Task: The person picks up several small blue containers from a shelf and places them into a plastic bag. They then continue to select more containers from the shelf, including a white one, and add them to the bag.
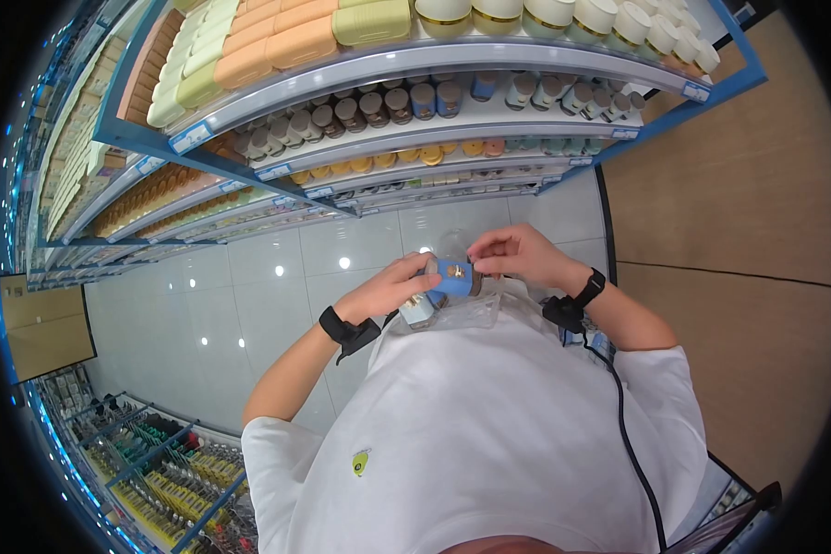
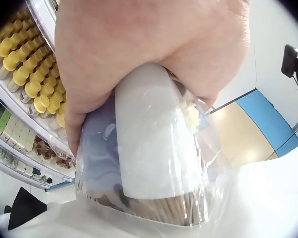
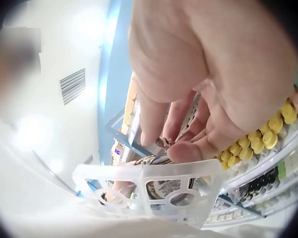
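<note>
My left hand [image 1: 395,284] grips a small clear jar with a blue label [image 1: 455,276], its thumb along the label. A white-labelled jar [image 1: 417,312] sits beside it under that hand. Up close in the left wrist view, the white label [image 2: 151,144] and blue label [image 2: 99,148] lie side by side under clear plastic, with brown ridged contents below. At the blue jar's end, my right hand [image 1: 519,256] pinches a small brown piece [image 3: 163,143] between thumb and fingers; its kind cannot be told. A translucent white basket [image 3: 146,173] stands close under the right hand.
Shelves ahead carry peach and green boxes [image 1: 300,42], white gold-banded jars [image 1: 549,14] and small jars with grey-brown caps [image 1: 349,113]. Yellow-capped bottles [image 2: 39,74] line a lower shelf. Tan panels [image 1: 725,203] stand at right. A cable [image 1: 623,425] runs from the right wrist.
</note>
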